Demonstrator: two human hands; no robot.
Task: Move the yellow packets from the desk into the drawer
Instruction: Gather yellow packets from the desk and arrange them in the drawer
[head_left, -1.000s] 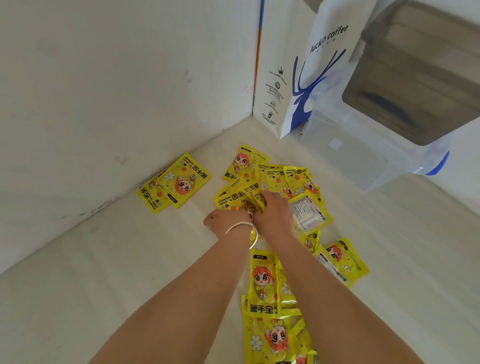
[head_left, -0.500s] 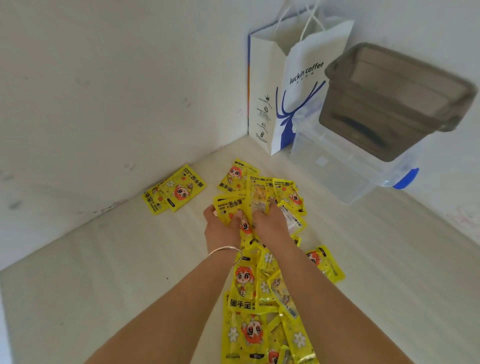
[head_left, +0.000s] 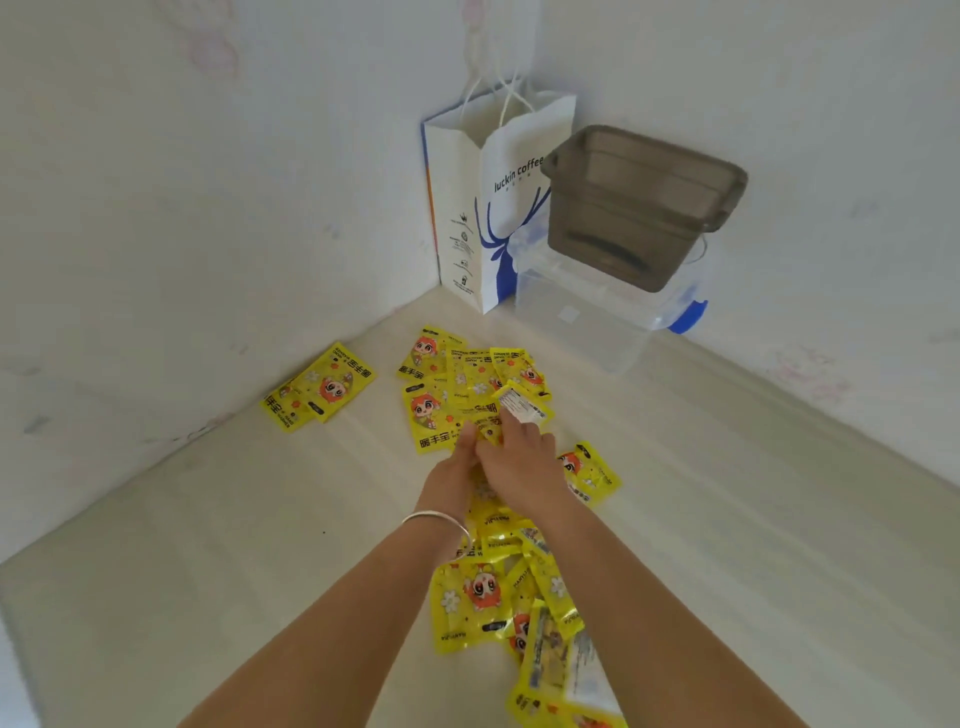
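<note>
- Both hands have slid forward: left hand (head_left: 457, 467) and right hand (head_left: 514, 462) clench yellow packets (head_left: 447, 410) gathered beneath them on the worktop (head_left: 208, 545).
- More packets trail behind the grip; no drawer in view.

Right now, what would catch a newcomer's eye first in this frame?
The bright yellow packets strewn across the pale desk, running from the corner toward the camera, with a pair lying apart near the left wall. Both hands, left hand and right hand, meet over the pile's middle. Behind, a white luckin coffee bag stands in the corner beside stacked plastic boxes.
</note>
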